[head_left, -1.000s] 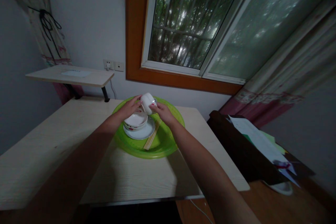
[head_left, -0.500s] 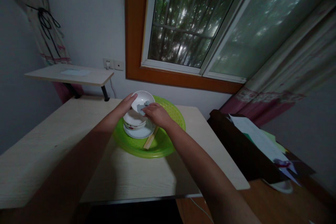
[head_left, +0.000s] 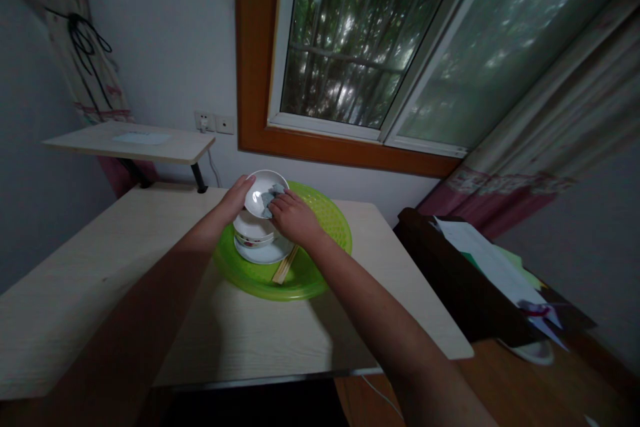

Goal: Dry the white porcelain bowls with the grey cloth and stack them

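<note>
My left hand [head_left: 237, 196] grips the left rim of a white bowl [head_left: 257, 188], which is tilted up toward me above the other dishes. Inside that bowl, my right hand [head_left: 295, 216] presses a grey-blue cloth [head_left: 271, 196] against the right side. Beneath, a stack of white bowls [head_left: 254, 231] with a floral pattern stands on a white plate [head_left: 263, 254]. Beside the plate lie wooden chopsticks [head_left: 285, 267]. All of these dishes sit in a round green plastic basket [head_left: 327, 227] on the table.
The pale wooden table [head_left: 150, 293] carries a small raised shelf [head_left: 135, 143] at the back left, with a paper on it. A dark brown piece of furniture [head_left: 440, 273] holding papers [head_left: 485, 260] stands to the right. A window [head_left: 360, 47] is behind.
My right hand has turned flatter and shifted slightly, moving the cloth up along the right inside of the bowl. The left hand keeps its hold; the bowl has tilted slightly.
</note>
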